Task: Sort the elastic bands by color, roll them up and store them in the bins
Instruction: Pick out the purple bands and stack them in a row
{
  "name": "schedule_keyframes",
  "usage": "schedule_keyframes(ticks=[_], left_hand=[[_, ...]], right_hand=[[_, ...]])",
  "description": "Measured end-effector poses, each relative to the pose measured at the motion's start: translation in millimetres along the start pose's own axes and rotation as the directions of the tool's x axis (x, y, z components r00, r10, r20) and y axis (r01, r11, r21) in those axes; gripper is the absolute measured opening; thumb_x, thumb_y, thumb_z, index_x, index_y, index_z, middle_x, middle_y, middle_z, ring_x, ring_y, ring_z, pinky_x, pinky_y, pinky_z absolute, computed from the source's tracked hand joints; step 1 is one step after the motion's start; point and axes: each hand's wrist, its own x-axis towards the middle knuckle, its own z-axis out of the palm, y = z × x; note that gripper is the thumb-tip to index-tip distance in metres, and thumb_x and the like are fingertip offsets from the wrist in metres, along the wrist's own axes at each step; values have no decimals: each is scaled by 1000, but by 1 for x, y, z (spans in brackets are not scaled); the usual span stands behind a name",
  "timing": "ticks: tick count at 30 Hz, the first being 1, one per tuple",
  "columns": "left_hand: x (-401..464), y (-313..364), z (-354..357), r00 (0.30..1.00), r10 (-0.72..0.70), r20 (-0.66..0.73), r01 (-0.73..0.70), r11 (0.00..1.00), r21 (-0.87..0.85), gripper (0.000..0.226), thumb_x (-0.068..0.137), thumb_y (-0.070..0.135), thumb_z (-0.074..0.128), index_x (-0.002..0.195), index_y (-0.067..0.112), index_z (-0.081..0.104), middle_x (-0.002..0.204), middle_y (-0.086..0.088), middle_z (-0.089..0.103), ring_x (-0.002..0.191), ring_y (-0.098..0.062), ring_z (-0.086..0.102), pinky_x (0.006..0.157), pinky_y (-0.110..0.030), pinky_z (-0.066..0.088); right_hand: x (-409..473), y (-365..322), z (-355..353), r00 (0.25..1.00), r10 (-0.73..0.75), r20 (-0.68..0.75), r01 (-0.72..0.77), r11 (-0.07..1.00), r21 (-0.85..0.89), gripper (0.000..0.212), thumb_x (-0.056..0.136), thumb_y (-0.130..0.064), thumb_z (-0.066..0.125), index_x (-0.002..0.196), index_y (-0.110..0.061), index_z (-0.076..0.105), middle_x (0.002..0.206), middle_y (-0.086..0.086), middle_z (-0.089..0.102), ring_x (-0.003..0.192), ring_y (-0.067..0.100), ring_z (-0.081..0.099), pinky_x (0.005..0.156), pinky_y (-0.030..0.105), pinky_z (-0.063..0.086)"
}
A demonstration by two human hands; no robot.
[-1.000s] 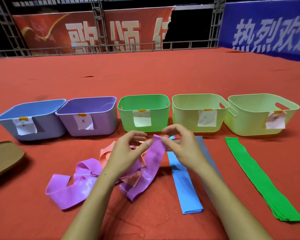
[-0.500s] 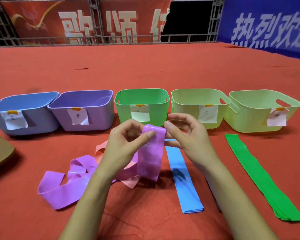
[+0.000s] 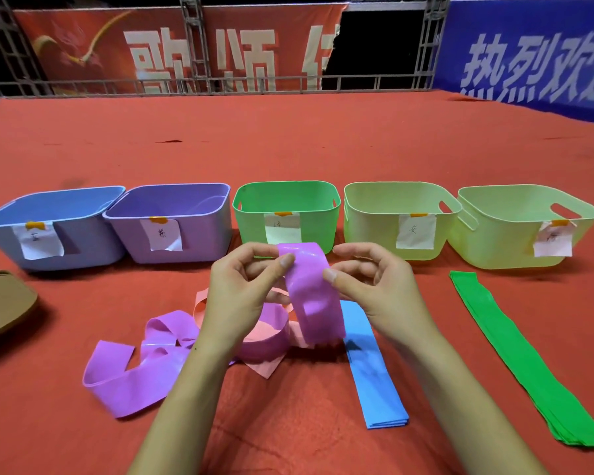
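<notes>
A purple elastic band (image 3: 311,289) hangs as a loop between my hands above the red cloth. My left hand (image 3: 240,296) pinches its top edge with thumb and fingers. My right hand (image 3: 374,289) presses its right side with the thumb. More purple band (image 3: 141,368) lies coiled at the lower left, tangled with a pink band (image 3: 264,337). A folded blue band (image 3: 374,371) lies flat under my right wrist, and folded green bands (image 3: 515,351) lie to the right. Behind stand a blue bin (image 3: 66,231), a purple bin (image 3: 199,231), a green bin (image 3: 316,221) and two pale yellow-green bins (image 3: 374,221) (image 3: 501,241), all paper-labelled.
A brown flat object (image 3: 4,299) lies at the left edge. The red cloth (image 3: 288,142) stretches far behind the bins to a metal railing (image 3: 220,84) and banners.
My hands have lifted the purple band's end higher and turned it over, so a short loop now hangs between them. The right hand has closed its thumb onto the band's side.
</notes>
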Motion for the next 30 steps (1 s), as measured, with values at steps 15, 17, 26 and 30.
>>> schedule_keyframes(ticks=[15, 17, 26, 30], left_hand=[[-10, -1, 7, 988, -29, 149, 37, 998, -52, 21, 94, 2, 77, 111, 7, 65, 83, -12, 71, 70, -10, 62, 60, -20, 48], [-12, -3, 6, 971, -49, 233, 70, 994, -81, 27, 94, -3, 74, 118, 2, 62, 97, -20, 77, 78, -13, 66, 65, -21, 53], [-17, -4, 12, 923, -36, 384, 30, 999, 22, 26, 98, 8, 74, 123, 13, 67, 95, -2, 82, 70, -12, 69, 66, -36, 58], [-15, 1, 13, 988, 85, 132, -91, 995, 44, 18, 91, 25, 72, 103, 11, 73, 74, -1, 76, 57, -11, 65, 51, -23, 48]], right_hand=[[-4, -4, -8, 989, 69, 131, -70, 997, 9, 63, 83, -9, 79, 141, -16, 55, 121, 12, 73, 93, 25, 76, 81, 43, 66], [-1, -6, -8, 995, 52, 83, -59, 995, 85, 57, 88, -5, 77, 140, -13, 55, 122, 15, 74, 100, 24, 76, 85, 42, 65], [-4, -13, -15, 992, -83, -99, 91, 993, 81, 22, 91, -2, 78, 112, -4, 72, 97, 22, 77, 83, 19, 75, 69, 32, 63], [-6, -15, -14, 990, -118, -72, 120, 993, 21, 15, 91, -3, 79, 106, -4, 76, 94, 18, 78, 80, 21, 75, 71, 37, 65]])
